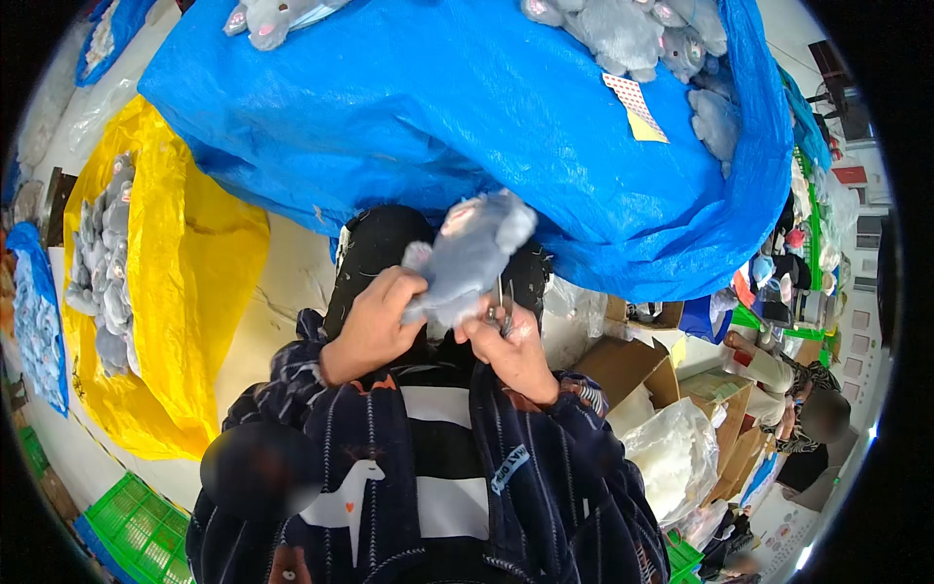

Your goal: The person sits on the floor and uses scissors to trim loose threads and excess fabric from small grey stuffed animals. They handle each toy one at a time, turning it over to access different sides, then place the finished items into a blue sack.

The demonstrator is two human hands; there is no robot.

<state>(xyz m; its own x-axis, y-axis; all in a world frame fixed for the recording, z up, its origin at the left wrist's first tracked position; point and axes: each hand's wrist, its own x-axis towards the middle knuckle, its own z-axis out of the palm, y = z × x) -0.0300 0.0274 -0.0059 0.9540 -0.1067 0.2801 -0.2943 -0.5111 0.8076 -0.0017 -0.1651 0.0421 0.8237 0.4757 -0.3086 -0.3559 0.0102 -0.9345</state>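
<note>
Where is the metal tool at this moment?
In the head view, just right of centre, the metal tool is in the right hand, beside the grey plush toy.

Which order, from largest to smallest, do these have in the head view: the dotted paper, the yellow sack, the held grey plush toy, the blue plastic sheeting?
1. blue plastic sheeting
2. yellow sack
3. grey plush toy
4. dotted paper

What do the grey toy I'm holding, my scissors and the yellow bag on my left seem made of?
Grey toy: probably plush fabric, matte and short-piled, judging by its fuzzy outline. Scissors: likely metal, from their grey sheen, though they're small and partly hidden. Yellow bag: seemingly plastic sheeting, glossy, with crisp creases; possibly woven.
</note>
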